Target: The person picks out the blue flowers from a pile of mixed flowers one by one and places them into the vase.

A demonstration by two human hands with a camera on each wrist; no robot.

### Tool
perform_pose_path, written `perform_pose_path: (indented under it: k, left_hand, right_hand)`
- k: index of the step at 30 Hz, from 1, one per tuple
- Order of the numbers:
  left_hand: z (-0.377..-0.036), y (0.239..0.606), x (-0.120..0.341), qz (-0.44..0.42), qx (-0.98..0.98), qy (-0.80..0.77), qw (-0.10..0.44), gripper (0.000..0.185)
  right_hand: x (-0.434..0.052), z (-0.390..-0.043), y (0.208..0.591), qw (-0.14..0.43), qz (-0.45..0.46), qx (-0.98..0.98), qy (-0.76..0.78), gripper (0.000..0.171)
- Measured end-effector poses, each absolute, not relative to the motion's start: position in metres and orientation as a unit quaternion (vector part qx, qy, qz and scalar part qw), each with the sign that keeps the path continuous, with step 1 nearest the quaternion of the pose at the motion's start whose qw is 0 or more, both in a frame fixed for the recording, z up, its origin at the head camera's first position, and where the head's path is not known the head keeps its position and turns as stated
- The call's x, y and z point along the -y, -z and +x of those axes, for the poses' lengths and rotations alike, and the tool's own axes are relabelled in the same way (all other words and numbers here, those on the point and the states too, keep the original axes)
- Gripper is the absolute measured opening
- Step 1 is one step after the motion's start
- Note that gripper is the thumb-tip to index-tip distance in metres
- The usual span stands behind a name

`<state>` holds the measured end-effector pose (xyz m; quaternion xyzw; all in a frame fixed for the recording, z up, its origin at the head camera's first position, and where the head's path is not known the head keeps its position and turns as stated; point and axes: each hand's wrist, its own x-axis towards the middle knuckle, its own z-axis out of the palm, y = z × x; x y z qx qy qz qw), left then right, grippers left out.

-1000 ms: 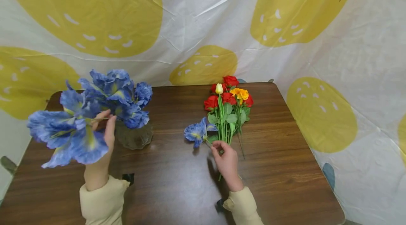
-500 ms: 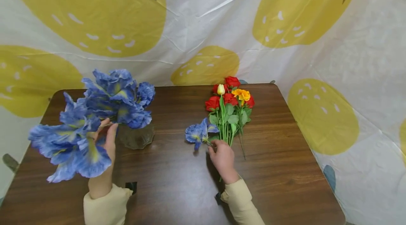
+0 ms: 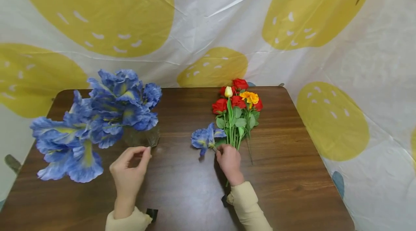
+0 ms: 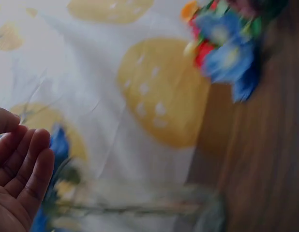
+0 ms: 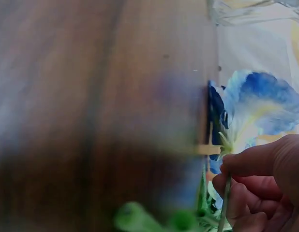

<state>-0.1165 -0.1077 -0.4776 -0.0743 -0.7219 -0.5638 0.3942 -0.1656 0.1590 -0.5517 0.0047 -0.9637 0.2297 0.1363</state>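
My left hand (image 3: 130,169) is in front of the glass vase (image 3: 154,138), holding nothing. Its fingers (image 4: 27,171) look relaxed and slightly bent in the left wrist view. Large blue irises (image 3: 121,95) fill the vase, and several blooms (image 3: 69,148) lean out to the left, hiding much of the glass. Over by the other flowers, my right hand (image 3: 229,164) pinches the thin stem of a single blue iris (image 3: 203,138) just below its bloom. The right wrist view shows this stem (image 5: 226,205) between thumb and forefinger, with the iris head (image 5: 265,104) beyond.
A bunch of red roses (image 3: 219,106), with a white tulip (image 3: 228,92) and an orange flower (image 3: 250,98), lies on the brown table (image 3: 182,195) beside my right hand. A patterned cloth (image 3: 198,17) hangs behind the table.
My left hand has let go of the iris among the vase blooms and moved right and toward me. The right hand has shifted little, still pinching its iris stem.
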Motion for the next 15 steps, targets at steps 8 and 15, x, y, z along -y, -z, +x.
perform_pose_path:
  k: [8,15]
  left_hand:
    - [-0.106,0.47,0.072,-0.116,0.73,0.594,0.318,0.015]
    - [-0.104,0.466,0.062,-0.135,0.731,0.598,0.301,0.017]
  right_hand:
    - [-0.161,-0.165,0.538,0.195,0.018,0.927,-0.32,0.005]
    - [-0.159,-0.159,0.518,0.264,0.041,0.89,-0.37,0.014]
